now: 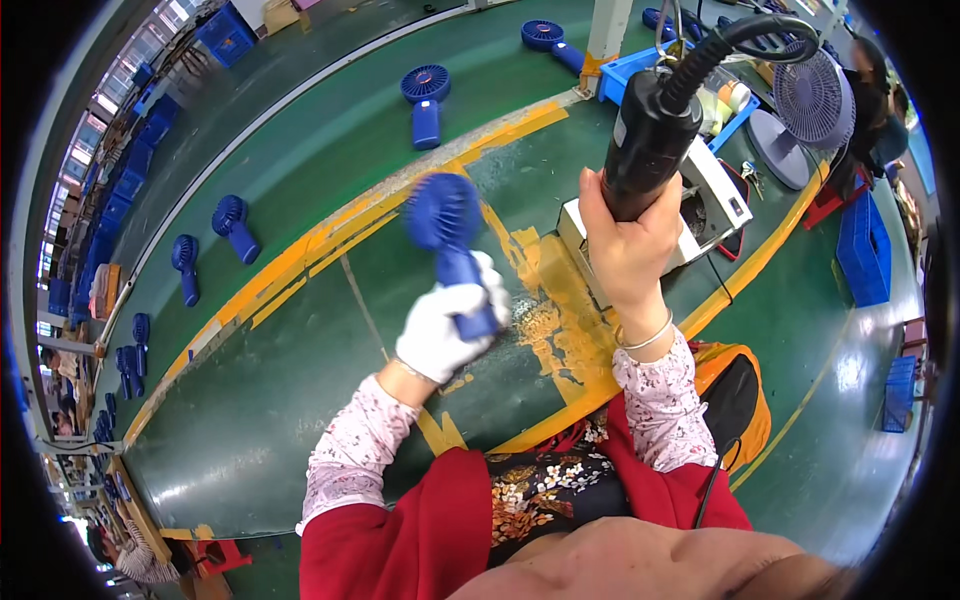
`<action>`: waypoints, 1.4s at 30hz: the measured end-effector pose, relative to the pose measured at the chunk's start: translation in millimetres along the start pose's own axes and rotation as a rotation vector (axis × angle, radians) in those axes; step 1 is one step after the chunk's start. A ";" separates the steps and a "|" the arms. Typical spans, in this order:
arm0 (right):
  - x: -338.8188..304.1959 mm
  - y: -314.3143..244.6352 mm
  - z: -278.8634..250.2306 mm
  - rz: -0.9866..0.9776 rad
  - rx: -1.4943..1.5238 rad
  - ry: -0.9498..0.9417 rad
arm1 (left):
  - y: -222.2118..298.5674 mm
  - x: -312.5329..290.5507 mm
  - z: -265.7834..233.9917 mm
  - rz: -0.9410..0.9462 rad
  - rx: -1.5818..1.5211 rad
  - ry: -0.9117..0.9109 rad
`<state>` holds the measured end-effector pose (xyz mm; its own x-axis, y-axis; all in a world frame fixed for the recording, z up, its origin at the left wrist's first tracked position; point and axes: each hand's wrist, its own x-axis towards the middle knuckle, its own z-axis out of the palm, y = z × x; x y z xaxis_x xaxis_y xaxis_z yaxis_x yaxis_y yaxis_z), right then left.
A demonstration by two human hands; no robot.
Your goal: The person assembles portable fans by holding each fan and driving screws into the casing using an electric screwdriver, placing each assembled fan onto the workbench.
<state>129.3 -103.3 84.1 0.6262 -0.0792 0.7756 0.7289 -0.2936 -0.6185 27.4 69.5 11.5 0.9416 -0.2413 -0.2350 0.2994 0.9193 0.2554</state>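
My left hand [438,332], in a white glove, is closed round the handle of a blue handheld fan [443,212]. The fan's round head points away from me above the green worktable [300,400] and looks smeared by motion. A black power screwdriver [652,140] hangs by its thick cord on the right, gripped in my bare right hand [635,240]. Its lower end is hidden behind that hand. Below it stands a white boxy device [715,190] with a dark opening, partly covered by my hand and wrist.
Several more blue fans, one a nearby fan [426,105], lie along the green conveyor belt [330,130] beyond the taped table edge. A blue bin [740,120] and a larger grey fan [808,95] stand at the far right. A post [608,40] rises behind.
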 end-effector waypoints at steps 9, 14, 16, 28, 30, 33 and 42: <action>-36.2 -8.6 7.2 0.240 0.554 -0.106 | -69.5 5.3 9.2 0.014 0.221 0.229; -24.3 5.7 1.7 0.028 0.212 -0.002 | -69.5 4.9 9.9 0.017 0.207 0.279; -11.7 5.9 -2.0 0.013 0.196 0.028 | -67.2 4.6 6.5 0.007 0.203 0.262; -22.5 2.1 3.0 0.159 0.297 0.002 | -67.5 5.1 8.9 -0.009 0.199 0.274; -12.4 3.9 -3.8 0.074 0.239 0.086 | -68.4 5.0 9.1 0.010 0.191 0.270; -2.2 5.8 -5.1 0.067 0.135 0.082 | -68.0 3.9 8.1 -0.003 0.207 0.266; -13.2 -3.9 1.3 0.245 0.366 -0.008 | -67.1 2.3 11.4 -0.005 0.232 0.296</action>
<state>118.6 -99.8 76.0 0.7937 -0.0962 0.6007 0.6080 0.0900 -0.7889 11.3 3.7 4.5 0.8646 -0.1144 -0.4893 0.3631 0.8154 0.4509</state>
